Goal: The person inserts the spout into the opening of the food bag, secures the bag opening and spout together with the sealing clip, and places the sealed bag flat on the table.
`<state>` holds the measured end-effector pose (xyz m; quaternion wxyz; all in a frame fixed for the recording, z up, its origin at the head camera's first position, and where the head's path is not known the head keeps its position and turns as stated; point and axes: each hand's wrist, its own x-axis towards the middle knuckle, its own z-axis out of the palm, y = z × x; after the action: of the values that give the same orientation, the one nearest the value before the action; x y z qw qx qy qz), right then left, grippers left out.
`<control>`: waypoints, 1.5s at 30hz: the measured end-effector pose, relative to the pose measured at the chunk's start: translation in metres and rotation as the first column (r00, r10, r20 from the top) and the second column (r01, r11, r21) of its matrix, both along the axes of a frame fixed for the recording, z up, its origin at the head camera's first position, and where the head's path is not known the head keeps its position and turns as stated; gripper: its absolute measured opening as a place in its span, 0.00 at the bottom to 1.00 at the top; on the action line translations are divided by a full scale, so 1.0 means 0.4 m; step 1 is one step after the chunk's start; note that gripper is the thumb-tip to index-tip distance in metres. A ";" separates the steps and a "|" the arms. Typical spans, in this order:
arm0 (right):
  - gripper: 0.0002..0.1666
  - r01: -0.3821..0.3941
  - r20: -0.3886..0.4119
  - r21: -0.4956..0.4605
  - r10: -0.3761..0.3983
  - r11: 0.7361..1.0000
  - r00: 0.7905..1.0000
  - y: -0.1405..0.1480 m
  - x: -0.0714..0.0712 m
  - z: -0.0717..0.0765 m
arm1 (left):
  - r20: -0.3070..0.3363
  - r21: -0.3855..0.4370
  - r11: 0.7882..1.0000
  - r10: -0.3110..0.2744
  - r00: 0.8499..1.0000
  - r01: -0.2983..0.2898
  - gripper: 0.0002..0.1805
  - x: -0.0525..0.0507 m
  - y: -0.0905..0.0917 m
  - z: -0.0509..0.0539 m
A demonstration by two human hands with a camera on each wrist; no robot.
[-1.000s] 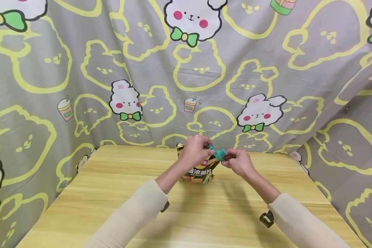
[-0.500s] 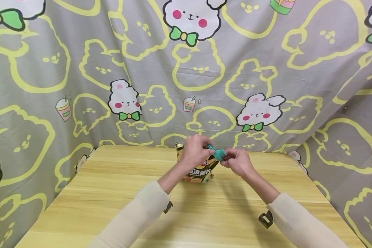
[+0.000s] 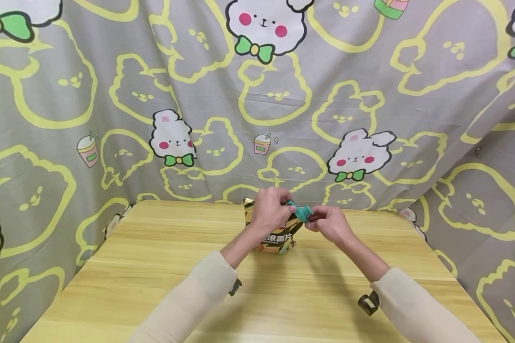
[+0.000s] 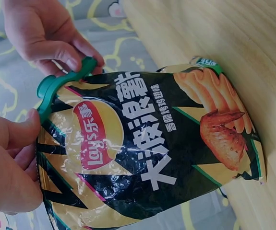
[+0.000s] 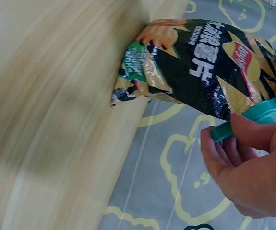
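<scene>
A black-and-gold Lay's potato chip bag stands on the table's far part, its top edge up. Along that top edge lies a green bag clip with a round spout-like part, seen also in the left wrist view as a clip. My left hand grips the bag's top at the clip's left end, thumb in front and fingers behind. My right hand pinches the clip's other end between thumb and fingers; in the right wrist view this hand hides part of the clip. Whether the clip is fastened cannot be told.
The wooden table spreads out in front of and beside the bag. Behind it hangs a grey curtain with rabbit and yellow outline prints, close to the table's far edge. Dark wrist camera mounts sit under the sleeves.
My left wrist and sleeve have shifted slightly right, covering a bit more of the bag's lettering. Both hands keep their hold, and the clip stays almost where it was.
</scene>
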<state>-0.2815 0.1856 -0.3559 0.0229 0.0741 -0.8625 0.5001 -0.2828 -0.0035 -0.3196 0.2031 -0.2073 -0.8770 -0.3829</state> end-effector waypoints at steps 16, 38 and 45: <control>0.27 0.000 0.029 0.012 0.000 1.000 1.000 -0.043 -0.008 0.034 | -0.031 -0.011 1.000 0.010 0.999 -0.010 0.04 -0.005 0.001 -0.004; 0.16 0.105 0.010 0.028 -0.105 0.994 0.994 -0.055 -0.020 0.039 | -0.057 -0.004 1.000 0.005 0.998 -0.005 0.04 -0.011 -0.002 -0.012; 0.17 0.116 0.001 0.029 -0.116 0.993 0.993 -0.056 -0.025 0.037 | -0.069 0.008 1.000 0.023 0.997 -0.023 0.03 -0.010 -0.001 -0.019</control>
<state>-0.2915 0.1630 -0.3411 0.0499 0.0235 -0.8726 0.4853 -0.2869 -0.0037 -0.3270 0.2386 -0.2096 -0.8703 -0.3765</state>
